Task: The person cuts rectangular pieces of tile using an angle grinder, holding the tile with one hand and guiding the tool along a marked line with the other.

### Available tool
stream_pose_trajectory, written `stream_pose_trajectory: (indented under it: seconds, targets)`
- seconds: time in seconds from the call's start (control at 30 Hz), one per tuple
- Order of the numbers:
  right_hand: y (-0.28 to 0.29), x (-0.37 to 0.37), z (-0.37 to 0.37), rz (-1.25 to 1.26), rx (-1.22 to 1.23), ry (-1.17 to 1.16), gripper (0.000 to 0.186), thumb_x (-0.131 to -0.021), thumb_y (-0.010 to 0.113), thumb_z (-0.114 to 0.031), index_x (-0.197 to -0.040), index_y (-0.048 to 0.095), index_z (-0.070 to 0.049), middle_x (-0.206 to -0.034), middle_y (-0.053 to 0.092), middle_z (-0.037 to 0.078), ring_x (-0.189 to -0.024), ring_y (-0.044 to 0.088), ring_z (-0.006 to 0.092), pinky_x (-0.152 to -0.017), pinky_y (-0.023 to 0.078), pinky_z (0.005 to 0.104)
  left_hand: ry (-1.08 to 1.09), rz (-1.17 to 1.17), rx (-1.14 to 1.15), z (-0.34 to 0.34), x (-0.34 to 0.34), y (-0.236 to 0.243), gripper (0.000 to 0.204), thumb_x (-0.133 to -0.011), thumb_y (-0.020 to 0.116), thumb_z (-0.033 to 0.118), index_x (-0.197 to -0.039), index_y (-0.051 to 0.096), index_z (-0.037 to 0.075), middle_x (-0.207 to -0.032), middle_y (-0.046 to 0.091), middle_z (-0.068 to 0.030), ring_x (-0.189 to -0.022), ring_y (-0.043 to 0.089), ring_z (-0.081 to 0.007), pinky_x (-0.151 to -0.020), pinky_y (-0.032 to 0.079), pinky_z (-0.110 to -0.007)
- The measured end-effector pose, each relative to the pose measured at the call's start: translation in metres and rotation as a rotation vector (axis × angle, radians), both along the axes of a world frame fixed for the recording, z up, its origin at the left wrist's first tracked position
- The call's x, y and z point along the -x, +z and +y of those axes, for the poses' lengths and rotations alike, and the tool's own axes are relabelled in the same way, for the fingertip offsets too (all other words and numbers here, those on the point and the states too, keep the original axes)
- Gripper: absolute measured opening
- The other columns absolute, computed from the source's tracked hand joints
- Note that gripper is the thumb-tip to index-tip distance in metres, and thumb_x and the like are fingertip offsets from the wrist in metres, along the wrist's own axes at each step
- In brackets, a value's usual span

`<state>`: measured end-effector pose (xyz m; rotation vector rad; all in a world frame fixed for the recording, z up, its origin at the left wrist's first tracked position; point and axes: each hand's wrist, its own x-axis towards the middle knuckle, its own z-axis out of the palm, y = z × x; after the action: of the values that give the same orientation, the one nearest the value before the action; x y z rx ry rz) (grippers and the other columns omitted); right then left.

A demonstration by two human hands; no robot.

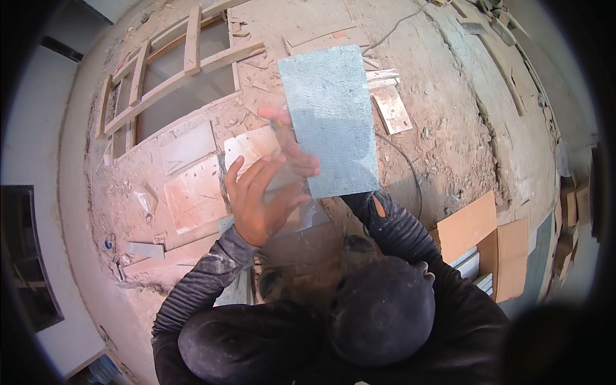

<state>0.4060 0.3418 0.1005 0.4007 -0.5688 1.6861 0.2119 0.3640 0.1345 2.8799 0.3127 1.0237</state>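
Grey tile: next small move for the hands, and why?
Probably bring the left hand onto the near left edge of the grey tile. The tile is raised above the dusty floor, gripped at its left edge only by the right hand, while the left hand hangs open beside it without a clear hold. A second grip would likely steady it.
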Motion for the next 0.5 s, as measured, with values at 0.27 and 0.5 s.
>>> stream_pose_trajectory:
  seconds: [0.27, 0.5]
  targets:
    - [0.003, 0.005, -0.008, -0.117, 0.089, -0.017, 0.089, -0.096, 0.043, -0.056, -0.152, 0.015, 0.007, -0.084, 0.056, 0.015, -0.055, 0.049, 0.0140, -0.045, 0.039, 0.0240, -0.006, -0.025, 0.004, 0.000, 0.002, 0.014, 0.035, -0.073, 0.081, 0.033, -0.104, 0.069, 0.020, -0.131, 0.050, -0.0104, -0.122, 0.048, -0.0323, -0.106, 0.030, -0.060]
    - [-0.002, 0.007, -0.006, -0.029, 0.120, 0.125, 0.087, -0.097, 0.041, -0.055, -0.152, 0.014, 0.008, -0.082, 0.054, 0.013, -0.055, 0.048, 0.0140, -0.045, 0.040, 0.0245, 0.023, -0.058, -0.006, 0.004, -0.001, 0.022, 0.032, -0.078, 0.079, 0.032, -0.105, 0.068, 0.018, -0.130, 0.050, -0.0114, -0.122, 0.049, -0.0334, -0.106, 0.030, -0.060]
